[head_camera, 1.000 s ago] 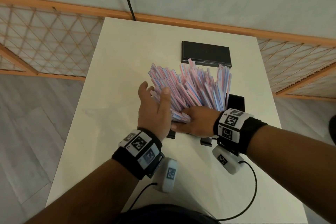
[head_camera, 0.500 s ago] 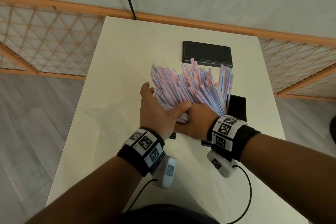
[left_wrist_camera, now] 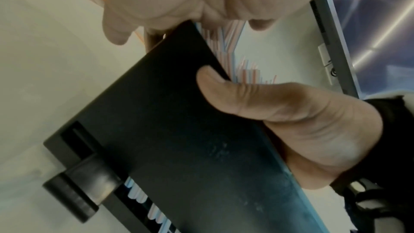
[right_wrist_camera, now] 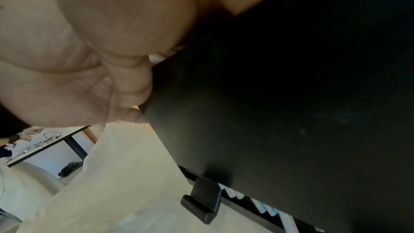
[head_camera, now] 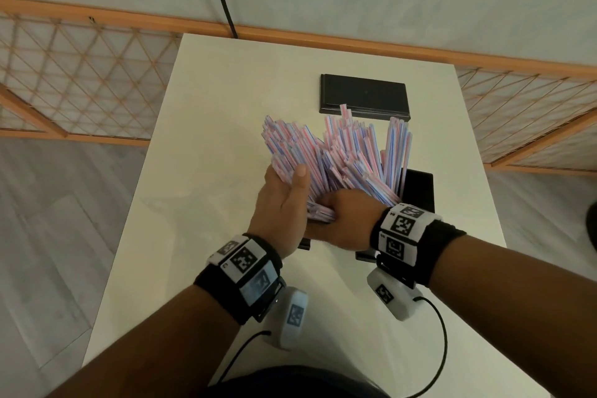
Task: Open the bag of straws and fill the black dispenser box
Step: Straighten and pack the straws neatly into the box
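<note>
Straws (head_camera: 342, 155) fan loosely from the black box (head_camera: 418, 189) on the desk (head_camera: 206, 139); left hand (head_camera: 281, 210) cups them, right hand (head_camera: 349, 220) clutches their base. Slackening could spill them sideways.

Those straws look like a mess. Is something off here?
Yes. The striped straws fan out crookedly, standing up from the black dispenser box instead of lying flat inside it. The left hand and right hand press at their lower ends. The box's black lid lies apart, farther back on the table.
</note>
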{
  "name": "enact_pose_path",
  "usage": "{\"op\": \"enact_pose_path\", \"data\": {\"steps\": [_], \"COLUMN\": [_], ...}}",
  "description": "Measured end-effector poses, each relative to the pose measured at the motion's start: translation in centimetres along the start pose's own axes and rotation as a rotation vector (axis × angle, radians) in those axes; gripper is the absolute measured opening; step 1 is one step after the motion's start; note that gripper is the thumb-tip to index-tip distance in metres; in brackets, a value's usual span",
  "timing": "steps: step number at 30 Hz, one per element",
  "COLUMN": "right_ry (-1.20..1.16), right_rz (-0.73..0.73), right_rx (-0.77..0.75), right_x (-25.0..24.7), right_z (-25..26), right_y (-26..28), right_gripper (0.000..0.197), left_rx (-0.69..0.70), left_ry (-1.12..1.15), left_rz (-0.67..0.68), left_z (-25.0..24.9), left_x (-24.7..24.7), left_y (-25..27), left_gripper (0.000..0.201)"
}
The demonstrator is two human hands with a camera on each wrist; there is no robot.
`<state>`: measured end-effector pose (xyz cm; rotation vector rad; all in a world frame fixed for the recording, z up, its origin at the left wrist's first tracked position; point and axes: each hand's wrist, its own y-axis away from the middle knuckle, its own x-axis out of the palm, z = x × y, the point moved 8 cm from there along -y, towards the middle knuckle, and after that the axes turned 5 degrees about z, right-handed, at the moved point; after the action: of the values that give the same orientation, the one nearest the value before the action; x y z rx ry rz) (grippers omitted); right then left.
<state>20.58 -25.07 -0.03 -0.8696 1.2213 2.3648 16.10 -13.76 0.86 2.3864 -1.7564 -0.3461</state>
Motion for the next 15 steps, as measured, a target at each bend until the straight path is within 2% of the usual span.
{"op": "enact_pose_path", "data": {"steps": [2,4,7,9,12,14,15], "right_ry": [-0.030,-0.041,-0.021,0.005,0.009,0.044,0.073], "right_rz": [0.048,0.103,0.140,0.133,0.120,0.090,0.066], "right_rx": [-0.007,-0.010,0.021,0.028,0.019,0.037,0.049], "right_x": [0.2,0.6,0.6,0.5,0.6,0.5,0.3], "right_z": [-0.1,-0.1,-0.1,0.1,0.4,0.4,0.6], "right_y": [0.0,-0.1,-0.3,-0.4,-0.3,-0.5,-0.5], "right_gripper": [0.041,0.044,0.066,0.074,0.086,0.085,0.073], "left_rx": [0.000,0.006,0.020,0.035,0.051,0.067,0.060], "left_ry": [0.008,0.028,0.110,0.114,0.069,-0.020,-0.072], "left_rz": [-0.052,-0.129,-0.236,-0.287,-0.295,-0.251,-0.204], "left_z": [-0.4,-0.9,-1.2,-1.2,-1.3,-1.1,-1.0], "left_x": [-0.4,-1.0,-2.1,-2.9,-3.4,-3.1,-2.6], "left_y": [0.2,0.5,0.6,0.6,0.5,0.2,0.0], "left_gripper": [0.085,0.075,0.070,0.053,0.025,0.029,0.037]}}
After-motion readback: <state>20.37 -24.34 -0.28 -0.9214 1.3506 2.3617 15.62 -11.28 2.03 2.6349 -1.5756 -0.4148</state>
